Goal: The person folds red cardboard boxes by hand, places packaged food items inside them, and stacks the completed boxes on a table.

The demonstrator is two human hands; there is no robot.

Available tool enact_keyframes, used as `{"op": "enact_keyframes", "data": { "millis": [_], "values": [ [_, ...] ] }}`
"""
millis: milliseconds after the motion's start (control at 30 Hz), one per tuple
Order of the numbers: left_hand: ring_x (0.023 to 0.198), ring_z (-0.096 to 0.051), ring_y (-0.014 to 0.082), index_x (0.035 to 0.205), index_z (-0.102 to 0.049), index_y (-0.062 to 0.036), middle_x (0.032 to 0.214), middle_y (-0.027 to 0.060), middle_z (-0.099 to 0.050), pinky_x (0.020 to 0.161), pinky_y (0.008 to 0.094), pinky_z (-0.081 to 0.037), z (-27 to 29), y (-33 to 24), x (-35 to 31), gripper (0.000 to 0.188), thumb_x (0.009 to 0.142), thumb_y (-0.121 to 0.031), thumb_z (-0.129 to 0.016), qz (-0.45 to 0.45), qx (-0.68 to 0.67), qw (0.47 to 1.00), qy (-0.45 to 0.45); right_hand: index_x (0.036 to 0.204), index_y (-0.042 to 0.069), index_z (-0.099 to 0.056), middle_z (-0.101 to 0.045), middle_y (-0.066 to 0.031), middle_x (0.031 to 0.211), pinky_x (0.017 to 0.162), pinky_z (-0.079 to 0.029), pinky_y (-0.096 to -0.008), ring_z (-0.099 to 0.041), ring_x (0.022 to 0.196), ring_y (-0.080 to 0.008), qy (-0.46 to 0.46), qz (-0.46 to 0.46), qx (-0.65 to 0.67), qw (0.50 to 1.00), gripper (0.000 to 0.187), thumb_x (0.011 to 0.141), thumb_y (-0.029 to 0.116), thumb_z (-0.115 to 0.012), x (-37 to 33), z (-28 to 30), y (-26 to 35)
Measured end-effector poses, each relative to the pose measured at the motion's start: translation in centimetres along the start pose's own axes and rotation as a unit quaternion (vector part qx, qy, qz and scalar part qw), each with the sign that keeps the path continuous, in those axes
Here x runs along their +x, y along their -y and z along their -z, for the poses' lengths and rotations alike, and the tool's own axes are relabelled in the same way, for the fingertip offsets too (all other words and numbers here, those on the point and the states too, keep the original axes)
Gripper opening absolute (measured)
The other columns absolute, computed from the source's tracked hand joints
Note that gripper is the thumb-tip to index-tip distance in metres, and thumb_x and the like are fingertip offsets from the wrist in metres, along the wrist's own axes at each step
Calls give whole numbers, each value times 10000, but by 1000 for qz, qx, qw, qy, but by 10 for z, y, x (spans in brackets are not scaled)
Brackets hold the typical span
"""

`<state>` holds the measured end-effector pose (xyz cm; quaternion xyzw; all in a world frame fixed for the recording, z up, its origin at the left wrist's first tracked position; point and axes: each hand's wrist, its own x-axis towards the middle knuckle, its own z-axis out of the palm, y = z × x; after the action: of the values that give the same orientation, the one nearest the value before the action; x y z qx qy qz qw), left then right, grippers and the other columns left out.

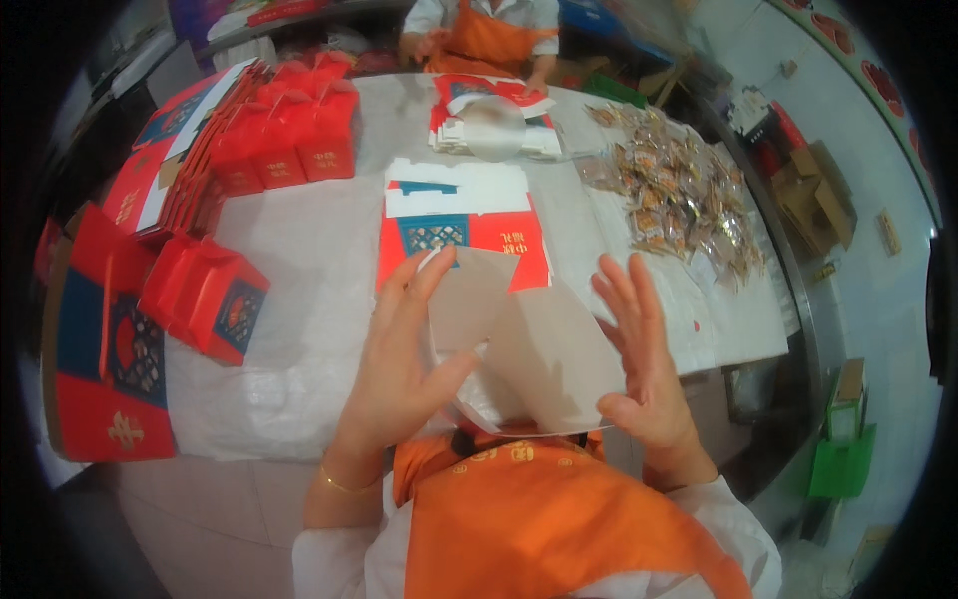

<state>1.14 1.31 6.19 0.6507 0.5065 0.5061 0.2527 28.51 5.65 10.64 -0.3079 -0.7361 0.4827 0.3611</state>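
A partly opened paper gift box (pixel 559 349), pale grey inside, stands in front of me at the table's near edge. My left hand (pixel 399 359) holds its left panel, the thumb lying across the pale inner face and the fingers along the edge. At the right panel is my right hand (pixel 649 369), its fingers stretched up and apart, the palm facing the box; whether it touches the panel I cannot tell. Just beyond the box lie flat red and blue box blanks (pixel 469 215) with white flaps.
A folded red box (pixel 205 295) sits at the left, with several more (pixel 294 135) behind it. Big red and blue cartons (pixel 110 339) line the left edge. Small wrapped packets (pixel 684 185) are heaped at the right. Opposite, a person in an orange apron (pixel 489 40) stands by more blanks (pixel 494 125).
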Motion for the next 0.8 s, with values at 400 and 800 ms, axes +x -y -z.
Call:
{"op": "enact_keyframes", "data": {
  "millis": [400,800],
  "values": [
    [1484,-369,344,1603,-299,-3,1592,217,-375,1218,433,-299,-12,-6,3,885,786,-46,-635,32,-36,999,-6,1547,-69,-388,-505,-136,1515,1164,-358,-356,-472,1393,-193,-25,-56,128,990,622,996,161,-563,-10,6,-28],
    [1244,-541,229,1617,-275,-21,1599,213,-408,1099,395,-433,8,19,6,1058,914,-753,-574,-1,-262,965,-7,1097,-41,-729,-740,-69,1001,778,-530,-273,-678,864,-130,141,-100,241,955,338,1004,271,-637,97,94,-81]
  ]
}}
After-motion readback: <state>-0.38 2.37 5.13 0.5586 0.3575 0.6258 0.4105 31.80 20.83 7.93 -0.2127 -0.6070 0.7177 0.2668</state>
